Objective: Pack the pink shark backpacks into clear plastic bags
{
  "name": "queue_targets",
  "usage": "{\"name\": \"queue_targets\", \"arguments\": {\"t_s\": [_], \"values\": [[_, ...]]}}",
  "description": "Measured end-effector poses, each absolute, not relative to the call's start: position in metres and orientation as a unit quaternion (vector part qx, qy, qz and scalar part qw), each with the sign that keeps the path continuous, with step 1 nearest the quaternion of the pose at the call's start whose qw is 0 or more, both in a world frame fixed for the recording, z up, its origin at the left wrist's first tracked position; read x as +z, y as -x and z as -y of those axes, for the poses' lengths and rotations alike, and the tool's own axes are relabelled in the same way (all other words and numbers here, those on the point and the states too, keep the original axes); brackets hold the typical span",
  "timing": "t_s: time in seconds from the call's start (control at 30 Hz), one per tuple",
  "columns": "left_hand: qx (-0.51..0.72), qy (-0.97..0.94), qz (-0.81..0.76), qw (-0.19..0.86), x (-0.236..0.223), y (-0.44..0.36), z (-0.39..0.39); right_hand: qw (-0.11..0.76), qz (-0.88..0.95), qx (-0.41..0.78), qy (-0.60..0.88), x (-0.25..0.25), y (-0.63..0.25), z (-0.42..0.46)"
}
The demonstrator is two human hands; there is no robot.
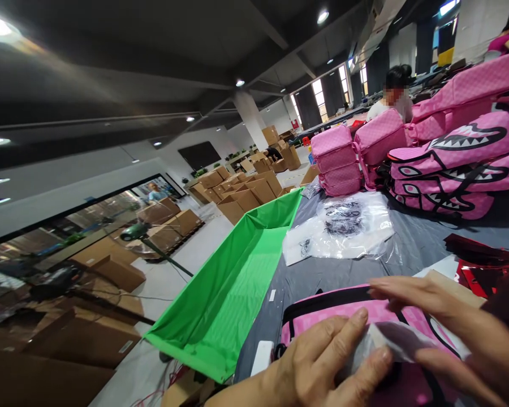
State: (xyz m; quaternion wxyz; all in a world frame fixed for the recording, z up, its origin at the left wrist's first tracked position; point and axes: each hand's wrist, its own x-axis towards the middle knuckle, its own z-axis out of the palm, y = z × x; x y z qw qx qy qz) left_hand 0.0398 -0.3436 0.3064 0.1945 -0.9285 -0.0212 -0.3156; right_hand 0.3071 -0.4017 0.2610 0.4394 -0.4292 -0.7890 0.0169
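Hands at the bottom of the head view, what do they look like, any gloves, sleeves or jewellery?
Both are bare. The left hand shows no glove, ring or watch, and its forearm is uncovered to the frame edge. The right hand is likewise ungloved and ringless, with no sleeve in view. Fingernails look short and unpainted.
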Motion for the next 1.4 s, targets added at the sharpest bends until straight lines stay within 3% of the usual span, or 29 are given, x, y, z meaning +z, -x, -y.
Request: {"name": "queue_targets", "arguments": {"t_s": [0.17,0.3,0.37,0.43,0.57,0.67,0.73,0.9,1.0,1.13,1.27,1.4], "values": [[-0.333,0.927,0.077,0.156,0.284,-0.022,0.341,0.394,0.853,0.01,0.343,0.269,-0.251,0.371],[-0.32,0.915,0.053,0.238,0.25,0.003,0.338,0.407,0.854,-0.081,0.314,0.248,-0.257,0.352],[-0.282,0.929,0.069,0.231,0.242,0.015,0.341,0.402,0.855,-0.099,0.311,0.236,-0.268,0.342],[-0.272,0.951,0.076,0.124,0.245,0.025,0.346,0.384,0.862,-0.102,0.314,0.223,-0.281,0.337],[-0.413,0.847,0.093,-0.32,0.273,0.033,0.344,0.321,0.884,-0.124,0.316,0.201,-0.31,0.337],[-0.51,0.679,0.217,-0.482,0.3,0.016,0.32,0.3,0.889,-0.173,0.299,0.203,-0.325,0.333],[-0.446,0.654,0.26,-0.553,0.315,-0.009,0.295,0.301,0.892,-0.185,0.282,0.218,-0.326,0.329],[-0.069,0.61,0.242,-0.752,0.333,-0.079,0.256,0.328,0.891,-0.175,0.26,0.265,-0.311,0.33],[0.035,0.55,0.235,-0.8,0.333,-0.091,0.269,0.341,0.879,-0.188,0.277,0.272,-0.303,0.341],[0.063,0.539,0.203,-0.815,0.33,-0.074,0.291,0.326,0.887,-0.167,0.281,0.271,-0.289,0.342],[-0.006,0.542,0.231,-0.808,0.33,-0.059,0.294,0.307,0.902,-0.15,0.266,0.282,-0.269,0.321],[-0.097,0.556,0.36,-0.743,0.34,-0.045,0.299,0.338,0.878,-0.026,0.338,0.286,-0.262,0.321]]}}
